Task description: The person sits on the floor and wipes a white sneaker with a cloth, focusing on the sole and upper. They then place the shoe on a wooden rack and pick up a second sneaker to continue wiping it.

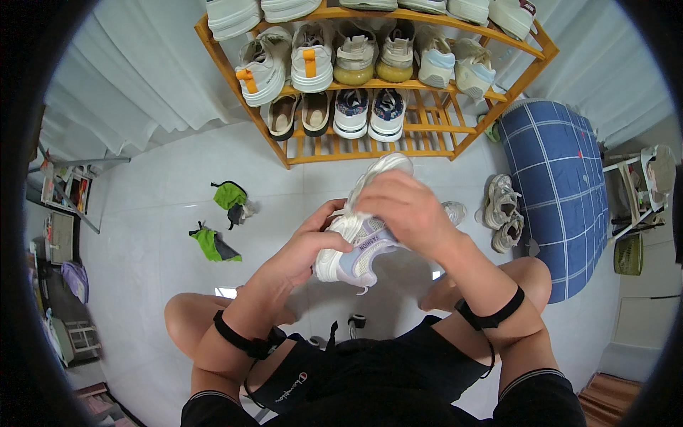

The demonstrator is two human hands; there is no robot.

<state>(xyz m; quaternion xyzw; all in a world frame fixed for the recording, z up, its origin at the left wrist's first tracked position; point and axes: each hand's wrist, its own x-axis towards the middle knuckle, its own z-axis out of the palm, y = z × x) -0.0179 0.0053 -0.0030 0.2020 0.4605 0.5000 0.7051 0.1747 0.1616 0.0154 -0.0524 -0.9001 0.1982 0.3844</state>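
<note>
My left hand [307,243] grips a white and lilac sneaker [347,253] by its thick white sole, the thumb pressed on the side. The shoe is tilted on its side above the floor, and its upper bears printed writing. Across the sole lies my right hand [400,208], fingers curled and blurred. Whether it pinches something thin and white against the shoe is hard to make out. Partly hidden behind the right wrist, another light-coloured shoe [453,212] rests on the floor.
Ahead stands a wooden shoe rack [368,155] with several pairs on its shelves. Two green and black cloth items [230,196] [213,244] lie on the tiled floor at left. To the right are worn sneakers [502,203] and a blue checked fabric bundle [555,197].
</note>
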